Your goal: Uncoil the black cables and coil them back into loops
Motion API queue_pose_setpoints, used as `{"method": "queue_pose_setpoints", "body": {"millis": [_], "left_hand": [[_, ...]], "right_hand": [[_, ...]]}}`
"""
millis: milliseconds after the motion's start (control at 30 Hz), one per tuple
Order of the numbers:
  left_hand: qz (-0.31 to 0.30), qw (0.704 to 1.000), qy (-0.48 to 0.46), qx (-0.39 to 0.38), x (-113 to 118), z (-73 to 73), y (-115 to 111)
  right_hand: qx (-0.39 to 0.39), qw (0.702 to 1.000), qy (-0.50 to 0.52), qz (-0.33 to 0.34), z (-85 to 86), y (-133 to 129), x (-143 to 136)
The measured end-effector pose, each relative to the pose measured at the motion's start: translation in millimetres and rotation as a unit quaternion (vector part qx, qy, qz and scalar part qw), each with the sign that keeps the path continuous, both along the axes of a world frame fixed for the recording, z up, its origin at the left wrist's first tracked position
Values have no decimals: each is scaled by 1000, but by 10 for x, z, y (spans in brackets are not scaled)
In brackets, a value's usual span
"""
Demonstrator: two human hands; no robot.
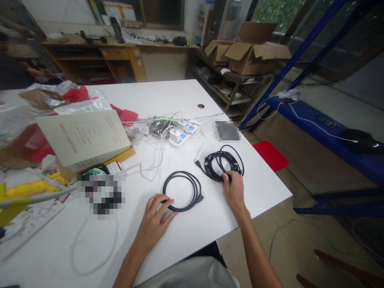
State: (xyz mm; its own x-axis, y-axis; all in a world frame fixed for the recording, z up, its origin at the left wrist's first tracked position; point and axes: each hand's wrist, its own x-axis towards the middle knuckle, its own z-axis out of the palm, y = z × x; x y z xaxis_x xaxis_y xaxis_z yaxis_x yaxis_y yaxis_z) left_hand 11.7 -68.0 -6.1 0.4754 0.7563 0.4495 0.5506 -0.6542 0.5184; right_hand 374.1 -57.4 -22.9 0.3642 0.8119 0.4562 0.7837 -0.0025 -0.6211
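Note:
A thin black cable [200,188], wound in a loose ring with a dark plug at its right side, lies on the white table [264,194]. My left hand [156,212] has its fingers and thumb curled around the ring's lower left edge. Farther right is a thicker bundle of black coiled cables [211,170], one plug end sticking out to the left and a loop standing up from it. My right hand [234,191] grips the near side of this bundle; its fingertips are partly hidden by the hand.
White power strips [180,136] with adapters and cords lie beyond the rings. Left are an upright open booklet-like box [84,138], plastic bags and a white cable loop [72,256]. A blurred-out flat item [228,131] lies by the right edge. A red stool [270,155] and blue rack [315,120] stand right.

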Motion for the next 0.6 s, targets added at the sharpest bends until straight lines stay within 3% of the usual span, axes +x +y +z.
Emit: {"method": "queue_pose_setpoints", "body": {"millis": [100,167,333,467,600], "left_hand": [[-2,1000,-5,-2,-7,-5,-3],[-3,1000,-8,-2,-11,-6,-6],[-5,1000,-13,5,-14,2,-10],[-3,1000,-16,11,-12,4,-14],[-1,1000,-13,21,-18,2,-13]], "right_hand": [[11,998,31,-49,63,-28,42],[31,993,72,-84,191,-32,85],[170,942,260,-127,802,-57,185],[261,901,331,-104,1328,-213,155],[285,876,385,-64,1660,-427,-27]]}}
